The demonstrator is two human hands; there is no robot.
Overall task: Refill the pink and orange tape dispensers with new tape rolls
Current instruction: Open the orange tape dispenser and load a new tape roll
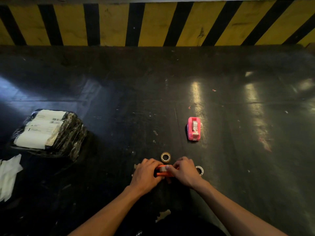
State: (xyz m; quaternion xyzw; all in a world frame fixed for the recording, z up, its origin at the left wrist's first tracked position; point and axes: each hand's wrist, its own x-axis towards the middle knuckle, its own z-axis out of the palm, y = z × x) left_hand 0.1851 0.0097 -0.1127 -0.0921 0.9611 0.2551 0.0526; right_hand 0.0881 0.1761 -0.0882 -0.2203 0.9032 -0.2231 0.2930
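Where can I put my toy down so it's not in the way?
There's bare dark floor between the black wrapped parcel and the pink dispenser, and more to the right of the pink one. It's crowded near both hands, which hold the orange dispenser, with the tape roll and empty core close by.

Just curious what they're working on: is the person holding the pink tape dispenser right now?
No, the pink tape dispenser sits alone on the dark surface, while both hands grip the orange tape dispenser.

Pink dispenser (193, 128), orange dispenser (163, 171), black floor (136, 99), yellow-and-black striped wall (153, 24).
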